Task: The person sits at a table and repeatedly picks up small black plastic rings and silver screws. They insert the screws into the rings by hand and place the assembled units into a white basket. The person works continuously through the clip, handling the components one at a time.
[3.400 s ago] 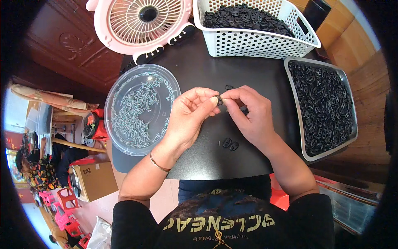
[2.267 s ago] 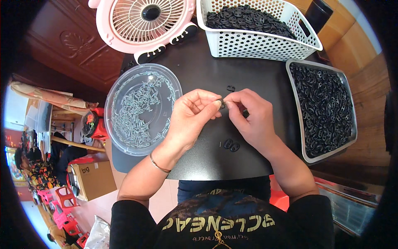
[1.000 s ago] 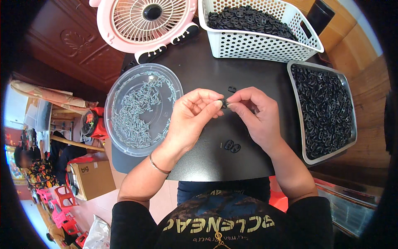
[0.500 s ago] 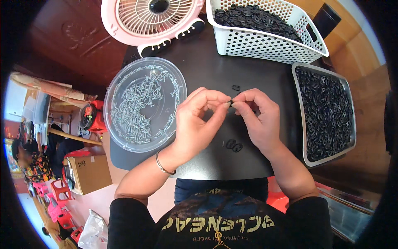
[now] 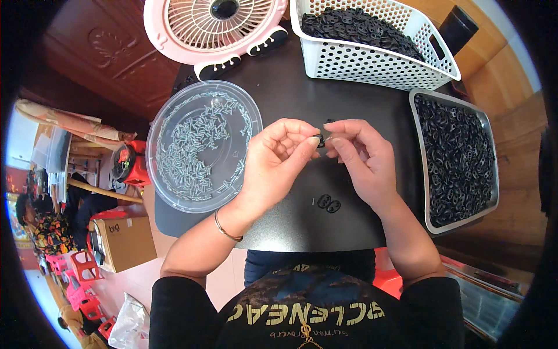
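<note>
Smooth matte black desk (image 5: 290,227). Clear round plastic tub (image 5: 231,156), shiny slim metal pins (image 5: 185,157) scattered inside. Pale-rimmed rectangular tray (image 5: 421,160) heaped with black two-holed ovals (image 5: 458,166). Left hand (image 5: 278,158) pinching small black piece (image 5: 320,141) above desk, thumb against finger. Right hand (image 5: 369,163) half-curled just beside it, fingertips near thin sliver; grip unclear.

Bright light leaves glare on the table (image 5: 302,234) (straight edges bend rimward).
</note>
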`<state>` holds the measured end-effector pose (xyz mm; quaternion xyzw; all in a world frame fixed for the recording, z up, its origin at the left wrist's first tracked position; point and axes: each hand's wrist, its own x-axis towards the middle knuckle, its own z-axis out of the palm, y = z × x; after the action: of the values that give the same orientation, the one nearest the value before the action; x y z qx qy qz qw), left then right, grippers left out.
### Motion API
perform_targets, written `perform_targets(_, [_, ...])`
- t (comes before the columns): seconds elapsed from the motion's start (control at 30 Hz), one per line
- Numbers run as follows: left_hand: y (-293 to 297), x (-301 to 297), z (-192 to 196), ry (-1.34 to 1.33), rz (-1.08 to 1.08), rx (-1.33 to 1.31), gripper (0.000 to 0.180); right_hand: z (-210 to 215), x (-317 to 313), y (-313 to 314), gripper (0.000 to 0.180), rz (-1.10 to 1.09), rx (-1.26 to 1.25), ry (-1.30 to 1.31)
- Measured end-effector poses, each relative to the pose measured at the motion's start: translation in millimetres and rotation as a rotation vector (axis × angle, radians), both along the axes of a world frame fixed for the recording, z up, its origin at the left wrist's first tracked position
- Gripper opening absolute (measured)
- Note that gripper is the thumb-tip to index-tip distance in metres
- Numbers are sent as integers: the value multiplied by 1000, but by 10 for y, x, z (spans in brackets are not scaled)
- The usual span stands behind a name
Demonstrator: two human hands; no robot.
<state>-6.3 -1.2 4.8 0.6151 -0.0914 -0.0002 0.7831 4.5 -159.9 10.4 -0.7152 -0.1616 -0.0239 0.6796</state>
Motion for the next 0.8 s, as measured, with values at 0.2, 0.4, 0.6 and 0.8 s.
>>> perform_targets(0.2, [18,4,30,34,-43,-9,10,-51,51,-41,11,-16,-120,-154])
perform_targets(0.4, [11,3,8,63,-72,-73,10,-56,72,-58,12,-56,-230,-312])
perform_targets(0.6, [-12,-19,32,70,-16,-14,9,-69,47,-14,10,-112,-265,-369])
perform_targets(0.8, [-55,-52,56,-245,187,282,12,-92,-33,108,5,-144,-103,-200])
